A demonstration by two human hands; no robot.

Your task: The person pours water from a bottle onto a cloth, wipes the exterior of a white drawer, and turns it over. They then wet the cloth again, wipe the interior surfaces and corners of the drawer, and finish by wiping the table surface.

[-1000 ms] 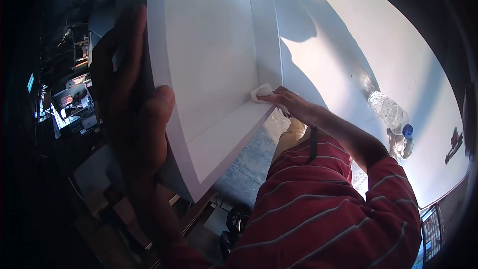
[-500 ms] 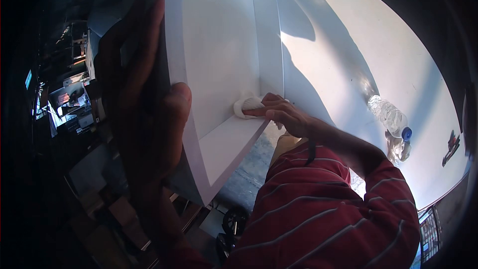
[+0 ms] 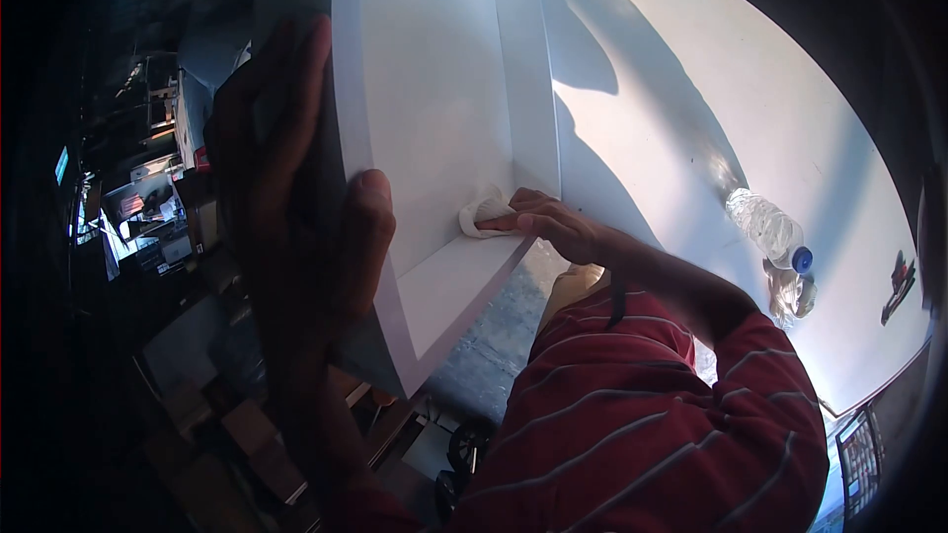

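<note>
A white open-fronted box (image 3: 434,89), like a drawer or cabinet carcass, stands tilted in front of me. My left hand (image 3: 306,207) grips its left side wall, the thumb along the front edge and the fingers on the shaded outer face. Inside the box, my right hand (image 3: 558,227) presses a bunched white cloth (image 3: 482,209) into the near corner, where the back panel meets the lower wall. The fingers are closed over the cloth and partly hide it.
On the white tabletop (image 3: 829,148) at the right lies a clear plastic bottle (image 3: 765,227) with a blue cap. A small dark tool (image 3: 899,291) lies near the table's right edge. Wooden pieces (image 3: 262,444) and other clutter fill the dark area at lower left.
The view has shifted slightly. My left hand sits a little lower along the box wall. The cloth and my right hand stay at the same inner corner.
</note>
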